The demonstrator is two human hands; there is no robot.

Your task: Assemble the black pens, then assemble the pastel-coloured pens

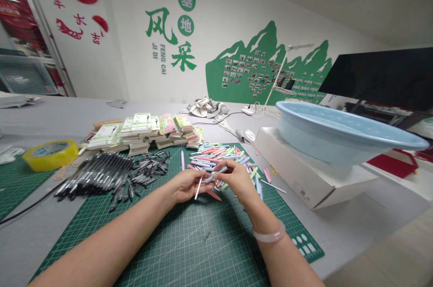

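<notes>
Both hands meet over the green cutting mat point(162, 242). My left hand point(187, 185) is closed on a thin white pen refill point(198, 187), its dark end pointing down. My right hand point(238, 181) pinches a light blue pen barrel point(210, 179), which reaches over to the left fingertips. Just behind them spreads a heap of pastel pen parts point(216, 150) in pink, blue, green and purple. A pink piece point(214, 195) shows below the fingers. On the bare mat in front lies a small metallic spring-like part point(207, 235).
Black pens point(101, 172) and short black pen parts point(149, 165) lie left. Behind them are stacked small boxes point(142, 124) and yellow tape point(50, 154). At right, a blue basin point(311, 138) rests on a white carton point(297, 178). Cloth gloves point(203, 107) lie farther back.
</notes>
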